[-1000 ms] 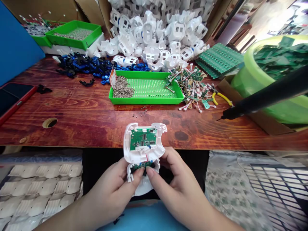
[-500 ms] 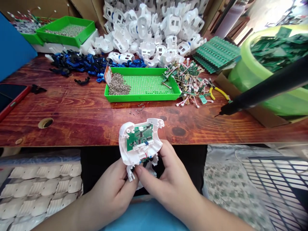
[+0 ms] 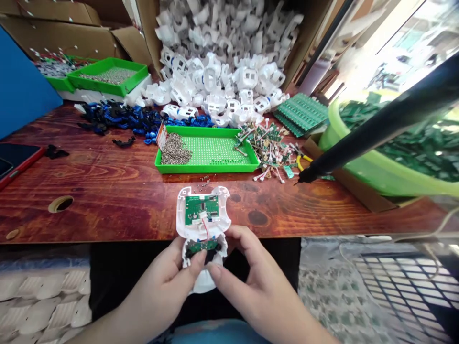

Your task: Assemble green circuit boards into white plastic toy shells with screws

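I hold the white housing [image 3: 190, 230] open, and it overlaps the middle of the counter's [image 3: 118, 200] front edge in my view. My left hand [image 3: 165, 277] pinches its lower section from the left, the thumb by the lower board [image 3: 197, 247]. My right hand [image 3: 247, 272] pinches the same section from the right, its fingers partly hidden behind.

As I judge it, the wide upper board [image 3: 201, 208] is already seated in the upper section, and a red wire [image 3: 205, 228] runs down from it towards the lower one. The two sections are not yet closed together. Whether any screw is fixed, I cannot tell.

I count one housing in my hands, two boards in it, and, towards the middle of the counter, one green tray [image 3: 211, 168] with screws. Near the right edge there are one pair of pliers [image 3: 301, 161] and one bucket [image 3: 332, 126]; one phone [image 3: 21, 157] is at the left edge. The loose screws [image 3: 203, 181] and the heaped white shells [image 3: 222, 86] I cannot count exactly.
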Motion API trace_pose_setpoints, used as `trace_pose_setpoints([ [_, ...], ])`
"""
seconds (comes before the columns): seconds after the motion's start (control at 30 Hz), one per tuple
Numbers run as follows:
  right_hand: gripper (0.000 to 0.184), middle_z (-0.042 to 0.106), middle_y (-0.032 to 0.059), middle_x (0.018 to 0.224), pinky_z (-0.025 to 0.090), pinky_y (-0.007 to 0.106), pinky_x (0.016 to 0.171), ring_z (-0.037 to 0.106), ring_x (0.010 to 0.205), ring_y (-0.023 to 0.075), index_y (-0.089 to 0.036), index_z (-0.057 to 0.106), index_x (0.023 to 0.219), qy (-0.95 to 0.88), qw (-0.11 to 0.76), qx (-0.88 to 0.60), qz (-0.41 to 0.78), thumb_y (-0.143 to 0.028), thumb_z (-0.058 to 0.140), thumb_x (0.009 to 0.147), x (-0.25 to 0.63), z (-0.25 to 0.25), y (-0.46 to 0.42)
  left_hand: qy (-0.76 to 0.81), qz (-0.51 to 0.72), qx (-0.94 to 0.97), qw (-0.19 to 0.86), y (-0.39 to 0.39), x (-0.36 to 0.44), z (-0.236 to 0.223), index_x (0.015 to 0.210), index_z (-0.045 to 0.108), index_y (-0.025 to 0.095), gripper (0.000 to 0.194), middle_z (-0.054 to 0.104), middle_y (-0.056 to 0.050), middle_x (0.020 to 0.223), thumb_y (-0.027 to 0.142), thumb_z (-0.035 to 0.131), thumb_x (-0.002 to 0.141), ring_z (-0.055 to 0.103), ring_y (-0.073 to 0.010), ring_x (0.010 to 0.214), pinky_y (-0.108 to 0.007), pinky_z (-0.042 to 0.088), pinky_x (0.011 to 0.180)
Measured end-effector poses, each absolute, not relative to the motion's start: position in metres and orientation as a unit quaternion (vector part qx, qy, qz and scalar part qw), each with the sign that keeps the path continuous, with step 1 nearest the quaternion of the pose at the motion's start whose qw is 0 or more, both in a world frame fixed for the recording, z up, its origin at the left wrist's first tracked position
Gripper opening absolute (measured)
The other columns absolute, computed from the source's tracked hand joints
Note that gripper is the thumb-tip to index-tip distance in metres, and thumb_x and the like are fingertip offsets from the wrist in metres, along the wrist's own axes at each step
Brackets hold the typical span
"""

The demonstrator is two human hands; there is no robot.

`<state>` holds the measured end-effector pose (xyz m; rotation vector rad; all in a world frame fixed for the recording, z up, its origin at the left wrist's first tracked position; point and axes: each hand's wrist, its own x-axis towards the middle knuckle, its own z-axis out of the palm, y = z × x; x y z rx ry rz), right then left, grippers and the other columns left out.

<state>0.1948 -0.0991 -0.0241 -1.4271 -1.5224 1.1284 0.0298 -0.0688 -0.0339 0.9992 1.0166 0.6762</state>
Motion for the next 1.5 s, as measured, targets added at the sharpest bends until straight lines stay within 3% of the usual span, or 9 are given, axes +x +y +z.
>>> trace_pose_setpoints([
  [0.13, 0.018, 0.060, 0.0027, 0.097, 0.047, 0.030, 0.079, 0.059, 0.086, 0.0159, -0.027, 0.056, 0.105, -0.526, 0.515, -0.631, 0.245, -0.030, 0.057, 0.087, 0.232, -0.006, -0.090, 0.403, 0.344, 0.304, 0.791, -0.048, 0.031, -0.029, 0.099, 0.068, 0.021, 0.018, 0.076, -0.003, 0.093, 0.027, 0.066, 0.082, 0.068, -0.0178, 0.082, -0.024, 0.051, 0.074],
  [0.23, 0.016, 0.056, 0.0044, 0.101, 0.042, 0.032, 0.090, 0.056, 0.095, 0.0170, -0.025, 0.057, 0.101, -0.456, 0.654, -0.602, 0.050, -0.027, 0.060, 0.085, 0.272, 0.008, -0.059, 0.376, 0.327, 0.273, 0.823, -0.032, 0.037, -0.027, 0.098, 0.070, 0.017, 0.018, 0.077, -0.005, 0.085, 0.023, 0.066, 0.081, 0.068, -0.0159, 0.075, -0.022, 0.049, 0.067],
  [0.33, 0.064, 0.048, 0.0003, 0.124, 0.035, 0.036, 0.104, 0.047, 0.119, 0.0174, -0.034, 0.044, 0.116, -0.459, 0.701, -0.546, -0.025, -0.037, 0.079, 0.063, 0.313, 0.015, -0.017, 0.371, 0.333, 0.247, 0.831, -0.021, 0.048, -0.027, 0.105, 0.069, 0.017, 0.024, 0.076, -0.004, 0.088, 0.019, 0.065, 0.081, 0.068, -0.0171, 0.082, -0.023, 0.048, 0.070],
  [0.37, 0.072, 0.056, 0.0013, 0.114, 0.038, 0.044, 0.102, 0.055, 0.110, 0.0203, -0.034, 0.041, 0.119, -0.468, 0.694, -0.548, 0.005, -0.038, 0.080, 0.059, 0.322, 0.016, -0.005, 0.369, 0.336, 0.242, 0.832, -0.019, 0.052, -0.028, 0.109, 0.067, 0.018, 0.028, 0.076, -0.004, 0.091, 0.019, 0.066, 0.081, 0.068, -0.0181, 0.086, -0.024, 0.048, 0.073],
  [0.47, 0.052, 0.068, 0.0022, 0.085, 0.048, 0.055, 0.087, 0.067, 0.082, 0.0250, -0.027, 0.050, 0.115, -0.483, 0.672, -0.556, 0.083, -0.036, 0.074, 0.069, 0.332, 0.015, 0.018, 0.355, 0.339, 0.224, 0.842, -0.015, 0.063, -0.029, 0.117, 0.062, 0.020, 0.038, 0.075, -0.004, 0.098, 0.024, 0.069, 0.079, 0.066, -0.0222, 0.100, -0.026, 0.047, 0.078],
  [0.6, 0.035, 0.068, -0.0005, 0.078, 0.054, 0.039, 0.065, 0.064, 0.061, 0.0193, -0.027, 0.060, 0.105, -0.494, 0.700, -0.508, 0.088, -0.026, 0.071, 0.072, 0.317, 0.016, 0.026, 0.356, 0.342, 0.173, 0.852, -0.014, 0.071, -0.030, 0.111, 0.063, 0.017, 0.052, 0.076, -0.007, 0.096, 0.029, 0.082, 0.064, 0.069, -0.0247, 0.092, -0.027, 0.051, 0.074],
  [0.77, 0.030, 0.060, -0.0047, 0.063, 0.047, 0.028, 0.047, 0.056, 0.046, 0.0137, -0.024, 0.061, 0.097, -0.519, 0.746, -0.406, 0.096, -0.023, 0.072, 0.070, 0.283, 0.025, 0.056, 0.404, 0.298, 0.147, 0.852, -0.011, 0.072, -0.035, 0.098, 0.065, 0.016, 0.059, 0.077, -0.004, 0.074, 0.031, 0.091, 0.047, 0.072, -0.0221, 0.072, -0.029, 0.054, 0.068],
  [0.93, 0.020, 0.053, -0.0081, 0.053, 0.044, 0.024, 0.039, 0.052, 0.039, 0.0110, -0.023, 0.056, 0.090, -0.531, 0.761, -0.339, 0.154, -0.036, 0.065, 0.078, 0.249, 0.019, 0.104, 0.388, 0.285, 0.149, 0.864, -0.009, 0.067, -0.041, 0.096, 0.066, 0.015, 0.051, 0.078, -0.008, 0.081, 0.035, 0.088, 0.054, 0.072, -0.0237, 0.080, -0.026, 0.052, 0.067],
  [1.5, 0.018, 0.053, -0.0090, 0.055, 0.045, 0.020, 0.038, 0.053, 0.040, 0.0078, -0.022, 0.054, 0.089, -0.549, 0.735, -0.341, 0.203, -0.032, 0.065, 0.080, 0.226, -0.005, 0.136, 0.390, 0.308, 0.082, 0.864, -0.006, 0.065, -0.034, 0.098, 0.068, 0.018, 0.052, 0.077, -0.004, 0.079, 0.033, 0.089, 0.052, 0.072, -0.0218, 0.076, -0.025, 0.054, 0.065],
])
